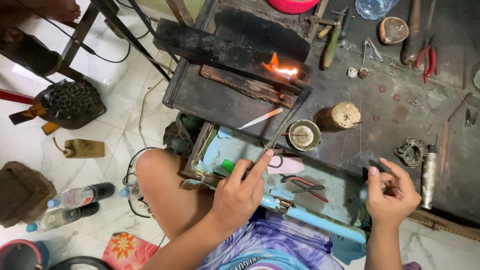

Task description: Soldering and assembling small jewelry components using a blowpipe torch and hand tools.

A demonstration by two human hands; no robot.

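My left hand (240,190) grips long dark tweezers (282,125) that reach up across the workbench to a small orange flame (280,70) burning on a charred black block (235,50). My right hand (392,192) hovers over the bench's right front, fingers curled around a small dark object that is too small to identify. A small round dish (304,135) with a pale centre sits just right of the tweezers, next to a short wooden stump (341,116).
An open blue drawer (320,220) in front of me holds red-handled pliers (305,186), a pink piece and a green item. Red pliers (429,61), a metal cylinder (428,175), wire rings and tools lie on the dark bench. Bottles (75,197) stand on the tiled floor at left.
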